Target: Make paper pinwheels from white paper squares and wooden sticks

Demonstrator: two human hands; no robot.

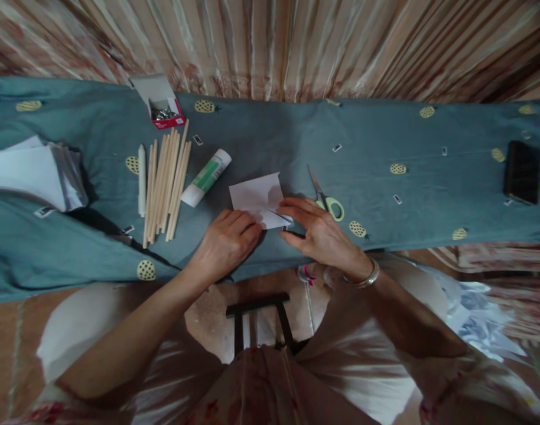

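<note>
A small white sheet of paper (256, 195) lies on the teal cloth near the table's front edge. My left hand (228, 239) rests on its near left corner with fingers curled and pressed down on it. My right hand (316, 230) presses on the paper's right edge, where a fold shows, fingers held together. Scissors with green handles (325, 198) lie just beyond my right hand, untouched. A glue stick (207, 177) lies left of the paper.
A bundle of wooden sticks (166, 183) and a white rod (141, 180) lie to the left. A small red box (163, 109) sits behind them, a stack of white sheets (31, 171) at far left, a black phone (522, 172) at far right.
</note>
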